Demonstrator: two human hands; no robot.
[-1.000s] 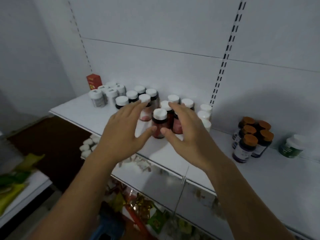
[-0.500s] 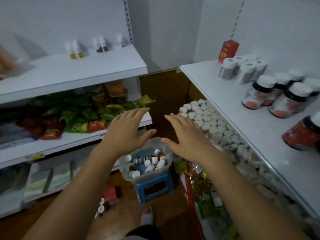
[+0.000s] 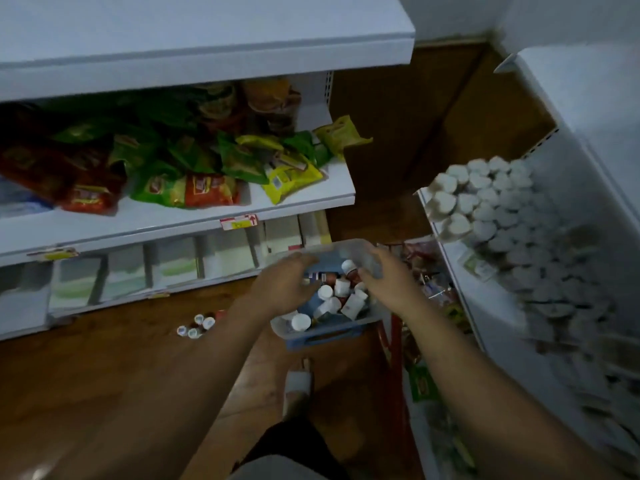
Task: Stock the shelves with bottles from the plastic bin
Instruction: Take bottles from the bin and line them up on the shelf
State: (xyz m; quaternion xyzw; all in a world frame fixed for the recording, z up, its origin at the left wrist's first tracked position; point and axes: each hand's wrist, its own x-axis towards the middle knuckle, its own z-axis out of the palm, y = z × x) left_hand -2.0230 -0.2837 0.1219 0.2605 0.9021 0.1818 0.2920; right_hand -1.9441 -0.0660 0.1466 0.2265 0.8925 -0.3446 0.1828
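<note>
A clear plastic bin (image 3: 349, 245) sits low on a blue stool (image 3: 325, 336) on the wooden floor. It holds several small bottles (image 3: 341, 297) with white caps, lying loose. My left hand (image 3: 284, 287) reaches into the bin's left side with fingers loosely spread, holding nothing that I can see. My right hand (image 3: 388, 277) hovers over the bin's right side, fingers slightly bent above the bottles, also empty. The white shelf (image 3: 588, 109) at the right runs along the frame edge.
Several small bottles (image 3: 195, 325) stand on the floor left of the stool. Left shelves carry snack packets (image 3: 194, 168) and boxes below. A lower right shelf is packed with white-capped bottles (image 3: 502, 209). My foot (image 3: 298, 382) is under the stool.
My view swung from the right shelf's bottles down to the floor. Both empty hands dropped from the shelf to the bin and now reach among its bottles.
</note>
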